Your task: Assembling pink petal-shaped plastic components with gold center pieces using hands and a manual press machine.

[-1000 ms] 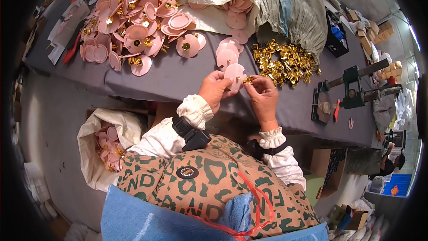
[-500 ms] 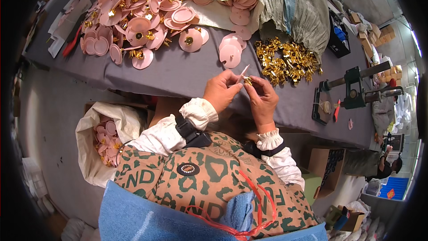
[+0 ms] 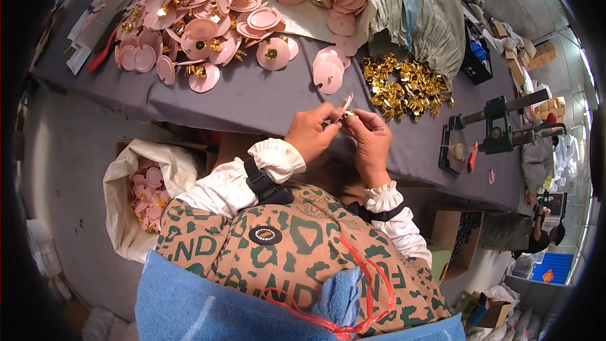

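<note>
At the table's front edge my left hand (image 3: 310, 132) is closed on a pink plastic disc (image 3: 345, 104), which stands tilted nearly edge-on between the fingers. My right hand (image 3: 370, 142) pinches a small gold metal clip (image 3: 349, 114) against the disc's lower side; the fingertips partly hide where they meet. Just beyond my hands lie several loose pink discs (image 3: 328, 71), overlapping on the cloth. A pile of gold clips (image 3: 404, 86) sits to their right. A big heap of pink discs with gold clips on them (image 3: 201, 30) covers the far left of the table.
Two woven sacks (image 3: 420, 19) lie at the table's back. A green hand press (image 3: 499, 127) stands on the right, beside a red-handled tool (image 3: 473, 157). Below the table at left is an open white sack (image 3: 117, 202) with pink pieces. Another person (image 3: 541, 233) is far right.
The disc has turned slightly in my left hand, showing more of its face. My right fingers have shifted a little on the clip. The view has moved slightly.
</note>
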`<state>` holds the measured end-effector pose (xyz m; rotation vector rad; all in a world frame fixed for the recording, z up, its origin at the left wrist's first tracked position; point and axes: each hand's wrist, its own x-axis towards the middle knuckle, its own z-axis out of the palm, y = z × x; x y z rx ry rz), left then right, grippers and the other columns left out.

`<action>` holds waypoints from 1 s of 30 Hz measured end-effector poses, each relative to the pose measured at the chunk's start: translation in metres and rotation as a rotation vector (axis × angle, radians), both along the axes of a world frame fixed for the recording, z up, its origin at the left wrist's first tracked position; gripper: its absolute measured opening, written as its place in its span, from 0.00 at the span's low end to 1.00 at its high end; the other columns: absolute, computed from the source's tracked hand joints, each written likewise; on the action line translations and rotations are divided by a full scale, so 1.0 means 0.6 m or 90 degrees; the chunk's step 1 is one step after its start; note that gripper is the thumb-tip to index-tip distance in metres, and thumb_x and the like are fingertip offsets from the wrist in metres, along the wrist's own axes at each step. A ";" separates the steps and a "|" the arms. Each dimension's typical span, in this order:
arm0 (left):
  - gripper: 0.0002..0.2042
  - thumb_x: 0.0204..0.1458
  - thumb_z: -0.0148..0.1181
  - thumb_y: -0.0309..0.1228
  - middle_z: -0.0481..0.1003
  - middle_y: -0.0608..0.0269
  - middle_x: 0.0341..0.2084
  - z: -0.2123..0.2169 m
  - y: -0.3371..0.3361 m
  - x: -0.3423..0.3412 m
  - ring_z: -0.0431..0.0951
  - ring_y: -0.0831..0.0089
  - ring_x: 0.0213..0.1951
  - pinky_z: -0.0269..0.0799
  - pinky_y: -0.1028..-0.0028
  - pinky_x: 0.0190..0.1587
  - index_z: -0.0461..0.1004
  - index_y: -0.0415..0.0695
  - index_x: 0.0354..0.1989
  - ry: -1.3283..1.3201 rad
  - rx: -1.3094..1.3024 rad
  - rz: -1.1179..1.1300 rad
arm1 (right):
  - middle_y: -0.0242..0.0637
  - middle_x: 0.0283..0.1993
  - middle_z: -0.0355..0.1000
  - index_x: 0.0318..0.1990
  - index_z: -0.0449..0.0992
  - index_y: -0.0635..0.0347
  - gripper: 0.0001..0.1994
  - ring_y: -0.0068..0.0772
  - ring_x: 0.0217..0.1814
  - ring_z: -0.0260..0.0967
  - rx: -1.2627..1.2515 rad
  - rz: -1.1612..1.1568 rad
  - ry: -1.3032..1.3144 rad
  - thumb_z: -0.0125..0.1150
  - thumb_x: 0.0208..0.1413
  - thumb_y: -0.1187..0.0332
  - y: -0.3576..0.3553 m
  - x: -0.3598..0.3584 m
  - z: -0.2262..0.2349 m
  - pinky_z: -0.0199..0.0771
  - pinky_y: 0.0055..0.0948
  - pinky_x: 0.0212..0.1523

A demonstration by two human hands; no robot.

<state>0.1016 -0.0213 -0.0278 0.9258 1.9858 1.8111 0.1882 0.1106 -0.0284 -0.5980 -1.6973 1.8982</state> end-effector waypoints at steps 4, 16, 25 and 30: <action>0.06 0.52 0.61 0.26 0.81 0.59 0.31 -0.006 -0.031 -0.018 0.78 0.80 0.30 0.73 0.76 0.32 0.76 0.39 0.38 -0.002 -0.057 -0.023 | 0.37 0.40 0.77 0.46 0.74 0.68 0.14 0.24 0.37 0.75 -0.170 0.031 -0.033 0.65 0.54 0.71 -0.024 -0.013 0.000 0.77 0.22 0.40; 0.13 0.52 0.58 0.26 0.77 0.55 0.42 -0.041 -0.151 -0.225 0.76 0.62 0.40 0.71 0.68 0.45 0.74 0.40 0.46 0.373 -0.112 0.417 | 0.31 0.40 0.72 0.35 0.79 0.55 0.07 0.40 0.48 0.65 0.823 -0.219 -0.149 0.65 0.46 0.73 0.118 -0.019 -0.013 0.65 0.38 0.51; 0.21 0.44 0.67 0.32 0.74 0.55 0.42 -0.042 0.047 -0.136 0.70 0.55 0.48 0.66 0.62 0.53 0.73 0.40 0.48 0.489 -0.165 0.210 | 0.30 0.47 0.73 0.28 0.78 0.56 0.05 0.40 0.54 0.64 0.884 -0.222 -0.131 0.67 0.43 0.72 0.129 -0.021 -0.056 0.62 0.37 0.55; 0.26 0.40 0.69 0.33 0.73 0.54 0.43 -0.044 0.076 -0.130 0.69 0.54 0.48 0.66 0.62 0.53 0.71 0.42 0.51 0.383 -0.275 0.196 | 0.36 0.42 0.76 0.30 0.77 0.58 0.04 0.38 0.46 0.72 0.688 -0.151 0.008 0.66 0.45 0.75 0.109 -0.011 -0.046 0.72 0.35 0.49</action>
